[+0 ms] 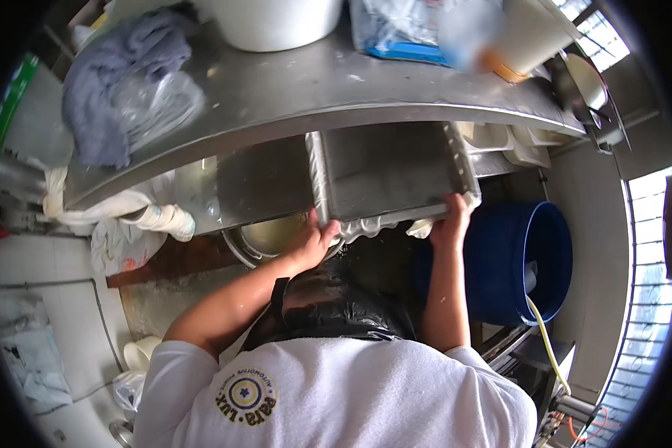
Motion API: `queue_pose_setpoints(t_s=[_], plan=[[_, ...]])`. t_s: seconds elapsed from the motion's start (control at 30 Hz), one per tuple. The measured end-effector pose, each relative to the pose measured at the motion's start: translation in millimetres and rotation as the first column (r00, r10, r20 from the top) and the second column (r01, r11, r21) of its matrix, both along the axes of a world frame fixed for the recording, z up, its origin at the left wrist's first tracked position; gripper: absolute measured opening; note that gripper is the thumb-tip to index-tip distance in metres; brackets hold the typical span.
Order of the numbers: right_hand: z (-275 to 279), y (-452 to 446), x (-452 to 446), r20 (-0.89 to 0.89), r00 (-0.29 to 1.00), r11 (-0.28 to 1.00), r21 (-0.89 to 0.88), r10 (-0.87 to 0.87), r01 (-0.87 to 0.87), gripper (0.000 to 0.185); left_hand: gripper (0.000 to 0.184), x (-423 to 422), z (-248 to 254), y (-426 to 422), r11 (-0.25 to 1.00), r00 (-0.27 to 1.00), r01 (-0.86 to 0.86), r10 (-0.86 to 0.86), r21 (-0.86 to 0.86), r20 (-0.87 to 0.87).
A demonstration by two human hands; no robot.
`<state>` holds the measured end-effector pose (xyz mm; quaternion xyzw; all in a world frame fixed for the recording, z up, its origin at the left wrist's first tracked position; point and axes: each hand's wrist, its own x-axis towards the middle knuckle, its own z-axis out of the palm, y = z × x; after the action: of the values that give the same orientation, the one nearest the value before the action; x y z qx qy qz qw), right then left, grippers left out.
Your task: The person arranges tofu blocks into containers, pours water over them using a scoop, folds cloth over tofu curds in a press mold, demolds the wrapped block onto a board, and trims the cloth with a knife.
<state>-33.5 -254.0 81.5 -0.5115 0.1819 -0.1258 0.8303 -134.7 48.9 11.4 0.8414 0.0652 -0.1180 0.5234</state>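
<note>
A rectangular metal tray [392, 168] with a pale, shiny, uneven rim is held level in front of me, its far end hidden beneath the steel counter's edge. My left hand [312, 243] is closed on the tray's near left corner, thumb on the rim. At the near right corner, my right hand [453, 221] grips the rim, with most of its fingers hidden underneath. A round metal bowl [239, 246] stands below, beside my left hand. Another flat metal surface [257, 179] lies left of the tray.
The steel counter [276, 82] carries a grey cloth [119, 82], a plastic bag [160, 104], and a white tub [272, 22]. White containers [493, 138] sit on the shelf at right. Below it stands a blue barrel [493, 261] with a yellowish hose [546, 343] over its rim.
</note>
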Motion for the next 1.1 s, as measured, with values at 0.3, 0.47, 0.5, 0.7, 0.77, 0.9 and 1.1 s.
queue_pose_setpoints(t_s=[0.3,0.47,0.5,0.7,0.77,0.9,1.1], plan=[[108,131,-43,0.244,0.879,0.088,-0.97,0.409,0.228,0.096,0.089,59,127,-5,0.251,0.991,-0.13,0.073,-0.959,-0.115],[67,171,-85,0.31,0.625,0.015,-0.903,0.717,0.429,0.072,0.088,13,129,43,-0.113,0.932,-0.221,0.269,-0.969,-0.244],[49,174,-88,0.301,0.551,0.001,-0.878,0.778,0.479,0.066,0.088,0,109,56,-0.177,0.942,-0.201,0.234,-0.963,-0.24],[-3,199,-106,0.246,0.423,-0.105,-0.751,0.872,0.651,0.052,0.08,-56,-27,106,-0.19,0.816,-0.484,0.253,-0.854,-0.519],[6,201,-107,0.242,0.443,-0.111,-0.766,0.863,0.633,0.055,0.073,-65,-43,115,-0.122,0.792,-0.534,0.273,-0.836,-0.546],[34,199,-112,0.147,0.496,-0.166,-0.83,0.856,0.532,0.056,0.059,-85,-47,120,-0.073,0.769,-0.565,0.314,-0.822,-0.557],[43,210,-129,0.215,0.487,-0.094,-0.839,0.847,0.535,0.073,0.053,-98,-82,123,-0.115,0.768,-0.541,0.338,-0.833,-0.545]])
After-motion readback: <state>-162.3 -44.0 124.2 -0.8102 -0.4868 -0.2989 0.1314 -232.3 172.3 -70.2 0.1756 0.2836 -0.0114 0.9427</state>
